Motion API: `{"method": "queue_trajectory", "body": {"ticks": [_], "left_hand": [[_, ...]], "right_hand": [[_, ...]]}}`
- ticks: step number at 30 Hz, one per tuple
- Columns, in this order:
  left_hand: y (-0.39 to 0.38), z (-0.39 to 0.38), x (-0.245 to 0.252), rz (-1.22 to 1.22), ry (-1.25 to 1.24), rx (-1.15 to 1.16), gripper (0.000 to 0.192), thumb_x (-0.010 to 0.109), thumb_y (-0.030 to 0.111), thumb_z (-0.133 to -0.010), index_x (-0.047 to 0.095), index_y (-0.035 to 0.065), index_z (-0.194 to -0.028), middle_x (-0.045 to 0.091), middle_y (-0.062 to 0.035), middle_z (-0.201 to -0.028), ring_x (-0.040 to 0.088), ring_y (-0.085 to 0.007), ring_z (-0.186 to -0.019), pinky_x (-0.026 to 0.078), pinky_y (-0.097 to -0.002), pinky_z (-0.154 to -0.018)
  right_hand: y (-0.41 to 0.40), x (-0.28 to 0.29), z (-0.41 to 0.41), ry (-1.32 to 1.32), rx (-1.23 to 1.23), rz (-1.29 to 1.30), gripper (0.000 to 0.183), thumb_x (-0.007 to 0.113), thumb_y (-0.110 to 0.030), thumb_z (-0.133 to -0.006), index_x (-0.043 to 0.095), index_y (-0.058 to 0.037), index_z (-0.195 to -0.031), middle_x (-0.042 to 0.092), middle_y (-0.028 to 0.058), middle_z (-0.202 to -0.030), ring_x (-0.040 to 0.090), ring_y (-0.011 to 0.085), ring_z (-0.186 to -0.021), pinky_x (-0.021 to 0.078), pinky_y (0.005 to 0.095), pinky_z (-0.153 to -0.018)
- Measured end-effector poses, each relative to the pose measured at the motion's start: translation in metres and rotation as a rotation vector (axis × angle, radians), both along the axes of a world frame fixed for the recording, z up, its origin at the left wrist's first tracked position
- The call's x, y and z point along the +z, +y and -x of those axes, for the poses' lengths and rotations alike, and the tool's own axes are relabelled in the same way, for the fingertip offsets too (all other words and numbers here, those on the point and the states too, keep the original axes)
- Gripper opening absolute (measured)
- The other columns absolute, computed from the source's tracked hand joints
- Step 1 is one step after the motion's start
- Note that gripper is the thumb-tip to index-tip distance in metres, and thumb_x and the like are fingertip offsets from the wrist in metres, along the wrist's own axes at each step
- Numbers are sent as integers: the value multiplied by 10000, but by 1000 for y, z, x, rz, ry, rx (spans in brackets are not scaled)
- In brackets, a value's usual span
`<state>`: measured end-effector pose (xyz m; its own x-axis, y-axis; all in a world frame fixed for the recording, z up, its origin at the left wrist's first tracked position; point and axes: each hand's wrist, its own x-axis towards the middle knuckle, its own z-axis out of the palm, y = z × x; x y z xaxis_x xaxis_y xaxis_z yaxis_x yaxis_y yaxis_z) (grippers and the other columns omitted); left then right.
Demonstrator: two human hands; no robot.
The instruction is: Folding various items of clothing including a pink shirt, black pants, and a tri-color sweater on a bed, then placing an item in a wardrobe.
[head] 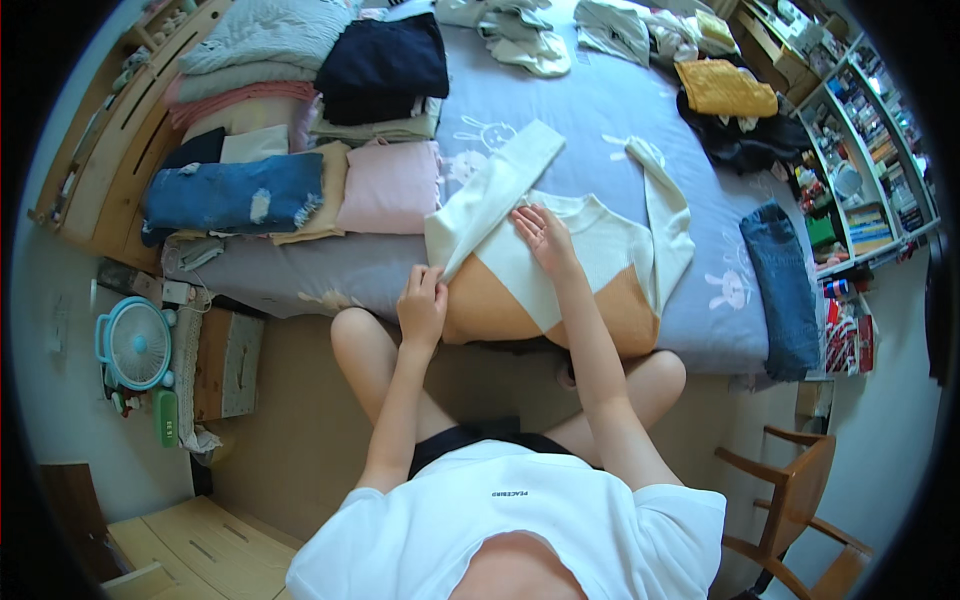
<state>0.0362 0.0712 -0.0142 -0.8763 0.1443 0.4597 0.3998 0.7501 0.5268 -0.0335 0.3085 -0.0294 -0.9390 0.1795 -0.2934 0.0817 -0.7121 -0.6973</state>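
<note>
A cream and tan knitted sweater [592,225] lies on the bed in front of me, its neckline away from me. Its left-hand sleeve is folded across that side of the body, with the cuff pointing up and away. The other sleeve lies bent along the right edge. My left hand [422,304] has its fingers curled at the sweater's left edge and seems to pinch the knit there. My right hand [546,238] rests palm up, fingers spread, beside the folded sleeve just below the neckline.
Folded blue jeans [240,195], a pink folded cloth [391,186] and dark folded clothes [386,64] are at the left of the bed [705,322]. More denim [781,292] lies on the right edge, below a yellow folded garment [726,88]. A wooden chair [806,480] stands lower right.
</note>
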Motion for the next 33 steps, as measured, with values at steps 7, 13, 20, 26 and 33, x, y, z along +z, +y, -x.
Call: {"method": "queue_trajectory", "body": {"ticks": [7, 13, 20, 26, 33], "left_hand": [[-24, -19, -14, -147, -92, 72, 170, 568, 26, -728, 534, 68, -889, 508, -82, -851, 551, -274, -750, 457, -382, -649], [-14, -11, -8, -127, -112, 101, 159, 616, 129, -730, 501, 83, -830, 548, -83, -722, 566, -279, -671, 448, -393, -590], [-28, -1, -15, -141, -161, 162, 156, 613, 125, -728, 469, 99, -784, 542, -86, -610, 558, -292, -555, 431, -406, -513], [-30, 0, -16, -76, 18, 21, 217, 616, 46, -702, 438, 63, -824, 503, -75, -778, 518, -249, -714, 435, -363, -603], [-14, 1, -6, -17, -126, 94, 333, 618, 43, -683, 501, 68, -994, 498, -63, -729, 524, -249, -682, 432, -364, -593]], "right_hand": [[-10, 28, 27, -145, 20, -314, 372, 632, -222, -797, 499, 72, -983, 513, 124, -910, 610, 210, -648, 511, 257, -534], [23, 24, 76, -281, 165, -228, 178, 644, -208, -808, 523, -96, -737, 384, -61, -532, 263, 33, -385, 139, 208, -331], [20, 107, -20, 222, -247, -468, 153, 620, -109, -785, 582, -51, -922, 472, -49, -717, 390, 26, -612, 300, 179, -504], [34, 31, -118, 52, -458, -116, 316, 609, -87, -790, 494, -58, -1082, 571, 13, -939, 549, 116, -825, 459, 247, -670], [51, 55, -119, 142, -594, -77, 277, 562, -65, -853, 514, -65, -1126, 582, 50, -1061, 576, 144, -941, 497, 281, -786]]}}
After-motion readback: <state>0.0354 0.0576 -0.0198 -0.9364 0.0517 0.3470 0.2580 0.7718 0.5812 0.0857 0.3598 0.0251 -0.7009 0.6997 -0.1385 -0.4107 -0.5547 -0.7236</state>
